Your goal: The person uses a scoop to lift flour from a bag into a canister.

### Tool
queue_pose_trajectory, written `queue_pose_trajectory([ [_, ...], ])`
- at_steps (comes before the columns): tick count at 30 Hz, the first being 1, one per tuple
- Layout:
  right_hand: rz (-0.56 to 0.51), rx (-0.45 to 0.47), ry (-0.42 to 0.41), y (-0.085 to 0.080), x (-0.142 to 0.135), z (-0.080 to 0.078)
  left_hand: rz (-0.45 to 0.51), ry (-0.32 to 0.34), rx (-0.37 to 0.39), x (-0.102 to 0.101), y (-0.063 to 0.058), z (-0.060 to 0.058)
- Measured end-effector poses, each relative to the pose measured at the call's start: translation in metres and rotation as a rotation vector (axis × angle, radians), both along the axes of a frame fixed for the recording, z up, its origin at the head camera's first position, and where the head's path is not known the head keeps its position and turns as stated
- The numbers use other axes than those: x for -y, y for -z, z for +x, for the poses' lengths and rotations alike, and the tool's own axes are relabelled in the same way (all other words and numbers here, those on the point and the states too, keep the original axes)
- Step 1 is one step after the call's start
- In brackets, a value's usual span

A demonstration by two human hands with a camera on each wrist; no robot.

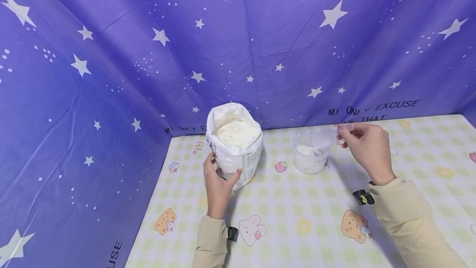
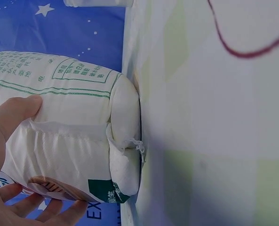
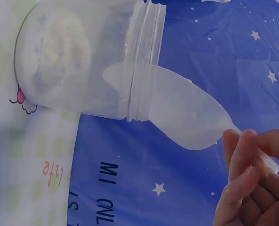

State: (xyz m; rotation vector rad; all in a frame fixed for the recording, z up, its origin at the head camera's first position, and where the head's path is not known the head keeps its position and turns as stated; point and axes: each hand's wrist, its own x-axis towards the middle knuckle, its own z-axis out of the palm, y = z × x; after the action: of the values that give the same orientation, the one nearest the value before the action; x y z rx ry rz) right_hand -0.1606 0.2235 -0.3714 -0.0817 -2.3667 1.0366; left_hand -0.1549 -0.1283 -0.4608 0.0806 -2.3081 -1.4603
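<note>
My left hand (image 1: 219, 183) holds the side of an upright white bag of flour (image 1: 241, 162), thumb on one face and fingers spread along the other. The bag's top is rolled open, showing pale flour (image 1: 236, 132) near the rim. Green print runs across the bag (image 2: 59, 108) in the left wrist view. My right hand (image 1: 368, 148) pinches the thin handle of a translucent plastic scoop (image 3: 191, 110). The scoop tilts down, its tip inside the mouth of a clear round tub (image 1: 310, 164). A small heap of flour (image 3: 66, 47) lies at the tub's bottom.
A checked tablecloth (image 1: 282, 202) with cartoon prints covers the table. Behind and to the left hangs a purple-blue curtain (image 1: 223, 44) with white stars, close behind the bag and tub. The tub stands to the right of the bag, with a gap between them.
</note>
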Motion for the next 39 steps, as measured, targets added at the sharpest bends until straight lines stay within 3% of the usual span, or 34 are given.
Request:
queue_pose_trajectory([
  [7, -0.065, -0.002, 0.008, -0.001, -0.001, 0.001, -0.004, 0.001, -0.010, -0.001, 0.001, 0.000],
  [21, -0.323, -0.042, -0.023, -0.014, 0.007, -0.004, -0.009, -0.008, -0.035, -0.001, 0.001, 0.001],
  [33, -0.407, -0.047, -0.078, -0.022, 0.028, -0.014, -0.014, 0.008, -0.019, 0.000, 0.001, 0.000],
  [39, -0.461, -0.105, -0.128, -0.024, 0.042, -0.020, -0.005, 0.006, -0.032, -0.001, 0.000, 0.001],
])
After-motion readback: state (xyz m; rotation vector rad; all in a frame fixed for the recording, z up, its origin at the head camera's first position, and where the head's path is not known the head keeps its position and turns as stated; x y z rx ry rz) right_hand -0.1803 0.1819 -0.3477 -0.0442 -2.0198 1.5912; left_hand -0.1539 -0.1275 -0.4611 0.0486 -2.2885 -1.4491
